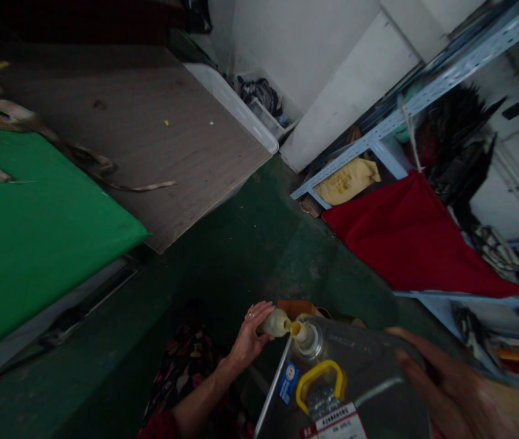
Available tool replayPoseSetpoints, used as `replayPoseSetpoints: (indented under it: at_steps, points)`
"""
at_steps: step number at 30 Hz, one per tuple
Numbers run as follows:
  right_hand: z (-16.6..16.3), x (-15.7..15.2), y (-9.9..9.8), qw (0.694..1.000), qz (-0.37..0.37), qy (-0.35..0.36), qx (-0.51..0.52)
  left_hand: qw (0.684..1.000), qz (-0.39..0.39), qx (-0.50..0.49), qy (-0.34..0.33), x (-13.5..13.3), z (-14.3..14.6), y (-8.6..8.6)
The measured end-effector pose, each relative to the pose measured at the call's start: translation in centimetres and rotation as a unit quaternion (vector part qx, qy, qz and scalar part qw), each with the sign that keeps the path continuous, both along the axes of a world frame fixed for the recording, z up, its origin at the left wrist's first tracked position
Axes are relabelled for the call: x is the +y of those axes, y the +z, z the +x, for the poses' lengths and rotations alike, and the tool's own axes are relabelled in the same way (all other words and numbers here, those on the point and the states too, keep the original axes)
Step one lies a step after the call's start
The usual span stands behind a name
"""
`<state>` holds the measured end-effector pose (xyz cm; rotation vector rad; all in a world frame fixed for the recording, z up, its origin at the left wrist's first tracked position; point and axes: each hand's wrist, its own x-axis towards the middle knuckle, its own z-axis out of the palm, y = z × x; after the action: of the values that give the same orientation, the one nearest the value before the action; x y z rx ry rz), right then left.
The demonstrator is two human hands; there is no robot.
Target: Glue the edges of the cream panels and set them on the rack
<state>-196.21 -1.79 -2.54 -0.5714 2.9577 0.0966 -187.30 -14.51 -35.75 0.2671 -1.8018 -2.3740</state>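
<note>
Low in the head view, my left hand (250, 334) is wrapped round a small, pale, cloudy bottle (278, 323). The bottle's mouth points right and meets the yellowish plastic spout (299, 331) of a large grey metal can (373, 360). This can lies tilted, its top facing me, with a yellow handle (321, 381), a blue sticker (289, 383) and a white-and-red label (339, 424). My right hand (446, 381), blurred, grips the can's far right end. Whether liquid runs between spout and bottle cannot be made out.
A brown board-topped table (149, 134) and a green-covered table (44, 225) stand on the left. Blue metal shelving (465, 76) with a red cloth (419, 238) is on the right. A white bin (286, 113) sits by the wall, and an orange-brown box (298, 306) is behind the can.
</note>
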Motion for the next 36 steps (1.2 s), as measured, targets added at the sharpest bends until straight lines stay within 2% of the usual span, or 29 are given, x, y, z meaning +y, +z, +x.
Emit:
replayPoseSetpoints:
  at_steps: [6, 20, 30, 36]
  points:
    - [-0.44, 0.11, 0.72, 0.999, 0.016, 0.01, -0.046, 1.0, 0.011, -0.005, -0.006, -0.32, -0.07, 0.33]
    - [-0.25, -0.35, 0.76, 0.999, 0.013, 0.022, -0.026, 1.0, -0.012, 0.009, -0.003, 0.24, 0.04, -0.32]
    - [0.22, -0.04, 0.07, 0.999, 0.032, -0.012, -0.023, 1.0, -0.008, 0.006, 0.0, 0.16, 0.1, -0.1]
    - [-0.3, -0.28, 0.43, 1.0, 0.013, 0.013, -0.021, 1.0, -0.011, 0.016, 0.007, 0.3, 0.13, -0.46]
